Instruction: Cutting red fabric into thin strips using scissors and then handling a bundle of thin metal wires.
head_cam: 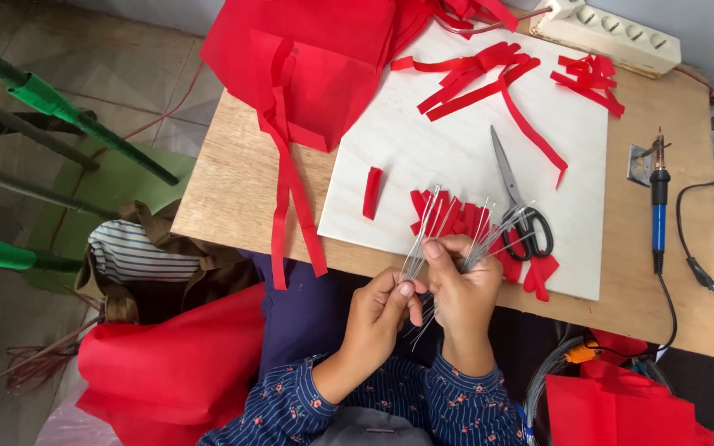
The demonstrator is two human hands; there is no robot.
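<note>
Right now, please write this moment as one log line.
left hand: pinches thin wires | right hand: grips same bundle | scissors: on white board, untouched | red strips: scattered on board

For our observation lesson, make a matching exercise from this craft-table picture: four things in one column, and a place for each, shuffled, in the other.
Things:
1. scissors
2. thin wires
3. soldering iron
4. power strip

Places:
A. top edge of the table
B. on the white board, beside red strips
C. on bare wood, right of the board
D. held in both hands

Pairs: 1-B, 2-D, 3-C, 4-A
</note>
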